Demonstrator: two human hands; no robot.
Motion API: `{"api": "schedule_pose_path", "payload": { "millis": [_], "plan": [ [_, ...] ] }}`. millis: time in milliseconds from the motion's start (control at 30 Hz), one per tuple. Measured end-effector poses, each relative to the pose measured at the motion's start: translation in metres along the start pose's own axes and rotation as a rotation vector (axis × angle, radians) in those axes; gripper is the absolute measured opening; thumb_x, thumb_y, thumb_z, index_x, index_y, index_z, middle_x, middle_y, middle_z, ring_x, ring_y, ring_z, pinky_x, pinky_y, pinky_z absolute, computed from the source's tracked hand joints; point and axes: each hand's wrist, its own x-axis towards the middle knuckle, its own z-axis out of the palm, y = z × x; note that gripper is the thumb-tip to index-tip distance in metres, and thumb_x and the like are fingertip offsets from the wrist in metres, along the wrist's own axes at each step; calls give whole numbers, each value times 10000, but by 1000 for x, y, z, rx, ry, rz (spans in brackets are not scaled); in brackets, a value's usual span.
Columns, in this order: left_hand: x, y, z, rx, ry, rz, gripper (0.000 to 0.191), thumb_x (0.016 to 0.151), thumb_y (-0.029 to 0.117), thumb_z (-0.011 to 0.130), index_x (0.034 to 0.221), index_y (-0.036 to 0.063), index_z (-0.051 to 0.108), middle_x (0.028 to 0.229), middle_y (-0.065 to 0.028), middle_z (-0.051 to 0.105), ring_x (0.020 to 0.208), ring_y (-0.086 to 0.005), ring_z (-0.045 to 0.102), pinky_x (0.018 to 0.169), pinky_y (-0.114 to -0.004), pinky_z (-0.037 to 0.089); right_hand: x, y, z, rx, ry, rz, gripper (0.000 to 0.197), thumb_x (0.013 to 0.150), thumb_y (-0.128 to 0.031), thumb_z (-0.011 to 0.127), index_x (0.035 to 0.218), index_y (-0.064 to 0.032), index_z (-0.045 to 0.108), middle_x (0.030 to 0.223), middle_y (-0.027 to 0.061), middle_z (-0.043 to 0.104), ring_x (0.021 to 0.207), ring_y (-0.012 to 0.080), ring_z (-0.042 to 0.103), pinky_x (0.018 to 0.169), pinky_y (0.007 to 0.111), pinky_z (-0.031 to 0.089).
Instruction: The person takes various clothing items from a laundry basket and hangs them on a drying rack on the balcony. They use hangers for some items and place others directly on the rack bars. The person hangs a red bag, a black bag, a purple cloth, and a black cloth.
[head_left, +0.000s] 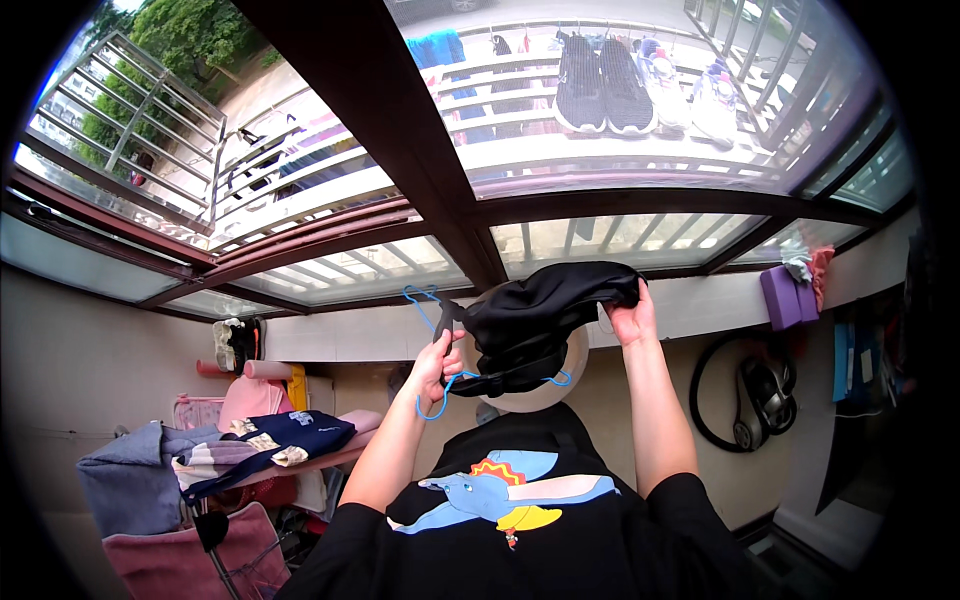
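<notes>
A black, glossy fabric garment (551, 307) is stretched between my two hands, bunched in its middle. My left hand (437, 365) grips its narrow end together with part of a blue hanger (448, 390). The hook of the hanger curls below the left hand, and more blue hanger parts show above that hand and at the lower right of the cloth. My right hand (632, 313) pinches the garment's far right end. Beneath the cloth stands a pale round basin or stool (576, 371), mostly covered.
Ahead is a dark-framed window (637, 201) over a white ledge (690, 304). Shoes (238, 341) and a purple block (784, 298) rest on the ledge. To the left stands a rack with folded clothes (285, 442); on the floor at right lies a vacuum cleaner (761, 397).
</notes>
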Motion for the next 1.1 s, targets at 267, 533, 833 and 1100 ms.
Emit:
{"api": "schedule_pose_path", "payload": {
  "millis": [267,533,833,1100],
  "plan": [
    [5,2,93,126,-124,-119,348,990,400,419,1124,81,452,540,52,279,445,-49,271,382,-190,239,-31,42,-4,-1152,-282,-68,990,750,-303,758,1488,-117,124,1481,188,244,1324,323,332,1054,440,332],
    [20,-11,93,138,-56,-182,314,999,379,401,1080,80,448,559,46,307,446,-54,279,383,-199,237,-22,123,-51,-1746,-446,-103,430,728,-269,760,1041,-11,617,907,157,658,847,289,629,759,367,492],
    [14,-6,21,260,132,-182,235,997,334,414,975,106,464,528,54,288,430,-65,258,392,-231,186,18,103,-37,-853,-200,-60,156,895,-129,612,969,8,602,845,16,626,784,95,554,737,245,440],
    [0,13,30,-39,-147,-254,234,1003,315,406,959,109,509,513,50,296,407,-49,276,341,-193,211,77,46,-65,-739,15,-77,291,915,-172,580,1115,39,587,951,90,657,852,162,617,778,275,480]
  ]
}}
